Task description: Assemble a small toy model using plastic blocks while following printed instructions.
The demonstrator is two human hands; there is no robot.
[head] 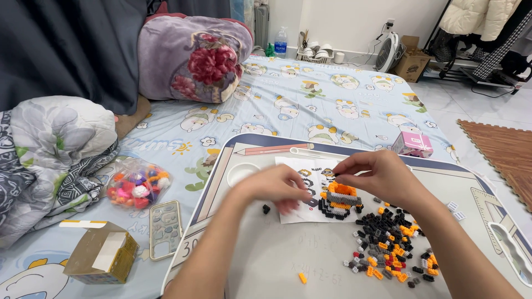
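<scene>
Orange, black and grey bricks (394,243) are lying scattered on the pale lap table (277,260) nearest me, to the right, with one orange piece (302,277) sitting apart toward the front edge. Just beyond them I am seeing the small brick model (339,200), orange on top with grey and black bands, resting on a printed instruction sheet (310,188). My right hand (382,176) is hovering over the model's top, thumb and forefinger pinched close together; whether a brick is sitting between them I cannot tell. My left hand (277,187) is reaching in from the left with curled fingers, its tips blurred just beside the model's left flank, so I cannot tell what it is gripping. A lone black brick (266,209) is lying below that hand. Off the table to the left, an open cardboard box (102,252), a phone case (165,228) and a bag of coloured pieces (137,182) are lying on the cartoon-print sheet (310,105). Farther off, a pink box (413,144), a floral pillow (194,58) and a dark curtain (66,44) are showing.
</scene>
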